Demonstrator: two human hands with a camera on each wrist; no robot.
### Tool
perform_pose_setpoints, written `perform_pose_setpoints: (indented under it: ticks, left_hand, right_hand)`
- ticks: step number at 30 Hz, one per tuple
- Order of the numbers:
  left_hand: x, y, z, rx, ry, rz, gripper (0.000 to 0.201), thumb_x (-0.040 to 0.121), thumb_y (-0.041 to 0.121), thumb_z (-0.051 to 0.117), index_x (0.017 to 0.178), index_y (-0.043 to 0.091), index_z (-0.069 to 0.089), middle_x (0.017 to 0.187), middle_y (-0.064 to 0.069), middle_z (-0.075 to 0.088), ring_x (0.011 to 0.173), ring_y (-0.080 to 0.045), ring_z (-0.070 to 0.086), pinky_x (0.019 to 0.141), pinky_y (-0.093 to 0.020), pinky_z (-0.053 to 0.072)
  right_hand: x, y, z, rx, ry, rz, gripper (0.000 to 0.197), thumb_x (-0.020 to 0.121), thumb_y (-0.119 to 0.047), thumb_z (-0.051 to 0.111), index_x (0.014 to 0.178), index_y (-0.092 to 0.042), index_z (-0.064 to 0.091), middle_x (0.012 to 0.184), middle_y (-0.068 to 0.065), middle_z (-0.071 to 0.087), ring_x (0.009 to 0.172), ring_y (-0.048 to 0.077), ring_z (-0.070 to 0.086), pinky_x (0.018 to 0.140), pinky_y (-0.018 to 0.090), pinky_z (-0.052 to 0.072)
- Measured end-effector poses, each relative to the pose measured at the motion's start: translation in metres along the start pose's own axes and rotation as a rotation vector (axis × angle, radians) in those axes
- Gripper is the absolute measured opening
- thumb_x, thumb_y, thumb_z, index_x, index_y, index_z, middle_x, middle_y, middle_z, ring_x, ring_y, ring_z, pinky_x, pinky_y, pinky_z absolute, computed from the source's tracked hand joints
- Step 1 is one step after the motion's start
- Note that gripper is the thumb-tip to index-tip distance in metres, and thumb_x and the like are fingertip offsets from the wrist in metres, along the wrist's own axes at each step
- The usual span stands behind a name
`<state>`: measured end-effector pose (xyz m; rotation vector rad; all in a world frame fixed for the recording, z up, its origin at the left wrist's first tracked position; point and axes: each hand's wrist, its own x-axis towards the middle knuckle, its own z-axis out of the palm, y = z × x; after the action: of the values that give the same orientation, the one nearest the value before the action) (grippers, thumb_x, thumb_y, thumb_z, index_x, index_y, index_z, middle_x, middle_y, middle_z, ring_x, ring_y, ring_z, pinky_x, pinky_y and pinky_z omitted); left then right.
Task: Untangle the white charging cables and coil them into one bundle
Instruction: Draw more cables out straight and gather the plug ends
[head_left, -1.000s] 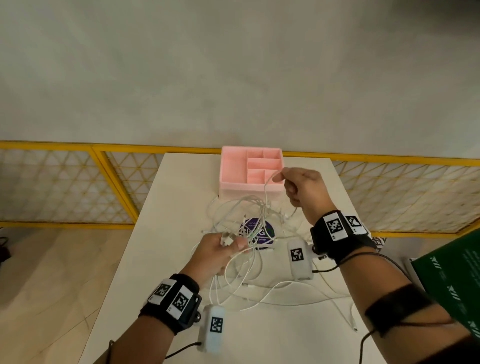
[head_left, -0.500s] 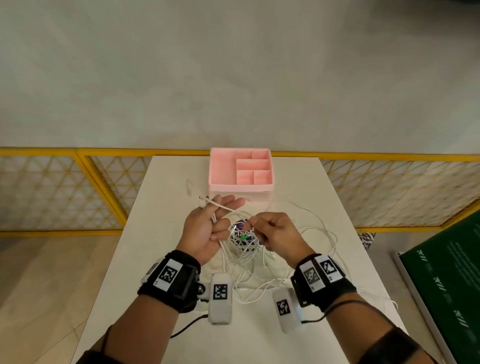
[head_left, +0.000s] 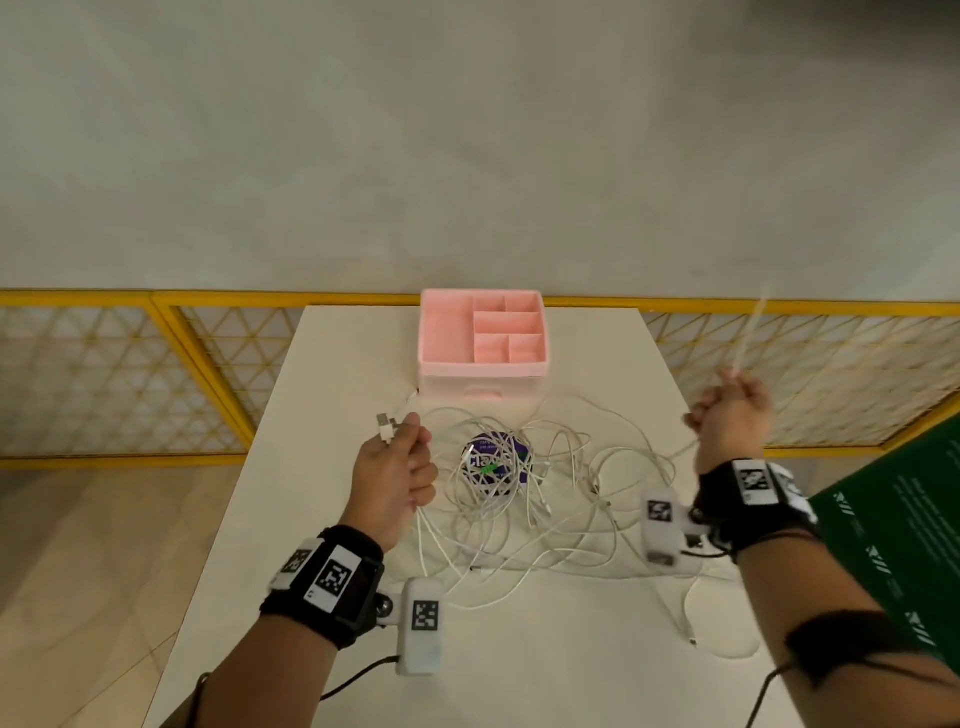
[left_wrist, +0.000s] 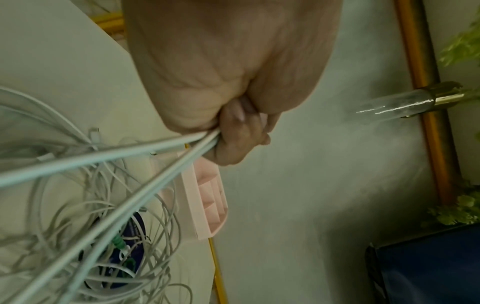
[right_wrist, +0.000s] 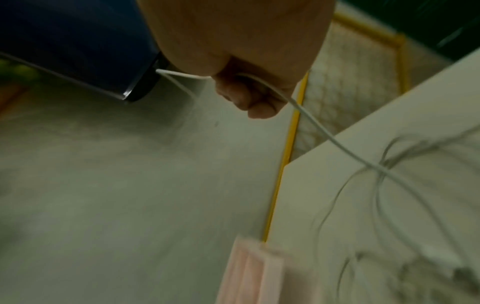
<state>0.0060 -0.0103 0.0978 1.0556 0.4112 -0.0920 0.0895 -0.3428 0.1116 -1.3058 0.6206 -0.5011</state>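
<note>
Evidently, left hand (head_left: 395, 475) clutches several cable ends, right hand (head_left: 732, 410) grips one cable (right_wrist: 337, 144); yanking could tighten the tangle (head_left: 524, 488).

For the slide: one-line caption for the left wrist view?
Left hand grips several white cables running taut to the tangle on the table, pink organizer behind.

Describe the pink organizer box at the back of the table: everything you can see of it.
The pink organizer box looks like matte plastic, squarish and open-topped. Dividers split it into one tall compartment on the left and four smaller ones on the right; all look empty. Its front wall has a shallow curved notch near the bottom. It stands upright at the far middle of the white table. Neither hand touches it. The white cables lie just in front; whether any strand touches its base I cannot tell.
</note>
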Motion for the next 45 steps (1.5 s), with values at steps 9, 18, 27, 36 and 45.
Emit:
perform_pose_setpoints:
  ticks: [9,18,27,36,45]
  left_hand:
    - [0.003,0.001,-0.008,-0.118,0.014,0.026,0.036,0.106,0.032,0.044,0.073,0.017,0.048,0.050,0.008,0.030,0.037,-0.004,0.020,0.036,-0.014,0.015]
    - [-0.003,-0.003,0.021,-0.108,-0.102,0.085,0.035,0.106,0.035,0.044,0.077,0.016,0.047,0.054,0.006,0.028,0.041,-0.005,0.020,0.038,-0.018,0.018]
    - [0.000,0.016,0.001,-0.282,-0.046,0.090,0.054,0.084,0.071,0.046,0.072,0.019,0.049,0.054,0.005,0.030,0.045,-0.011,0.026,0.048,-0.026,0.027]
    - [0.002,0.012,-0.016,-0.461,-0.005,0.044,0.031,0.094,0.030,0.040,0.067,0.017,0.046,0.054,0.004,0.033,0.045,-0.011,0.027,0.043,-0.023,0.028]
    - [-0.002,0.010,-0.001,-0.329,0.113,0.066,0.022,0.084,0.018,0.035,0.063,0.020,0.036,0.056,0.004,0.026,0.043,-0.012,0.019,0.040,-0.021,0.018]
  right_hand:
    - [0.030,0.036,-0.100,-0.803,0.192,0.293,0.037,0.081,-0.010,0.072,0.115,-0.011,0.057,0.103,0.015,0.062,0.093,0.034,0.064,0.070,0.038,0.056]
    - [-0.118,0.050,0.033,-0.523,-0.926,-0.086,0.025,0.096,-0.035,0.063,0.115,-0.021,0.069,0.112,0.001,0.073,0.106,0.013,0.068,0.091,0.024,0.049]
    - [-0.184,0.086,0.067,-0.530,-1.280,-0.057,0.035,0.103,-0.038,0.047,0.083,-0.017,0.066,0.057,-0.011,0.048,0.048,0.003,0.041,0.055,0.023,0.037]
    - [-0.176,0.088,0.067,-0.553,-1.306,-0.078,0.027,0.102,-0.031,0.051,0.091,-0.013,0.068,0.050,-0.015,0.049,0.051,0.002,0.043,0.056,0.022,0.036]
    - [-0.194,0.079,0.083,-0.470,-1.267,-0.068,0.029,0.101,-0.033,0.054,0.073,-0.023,0.054,0.055,-0.011,0.050,0.048,0.003,0.042,0.056,0.022,0.035]
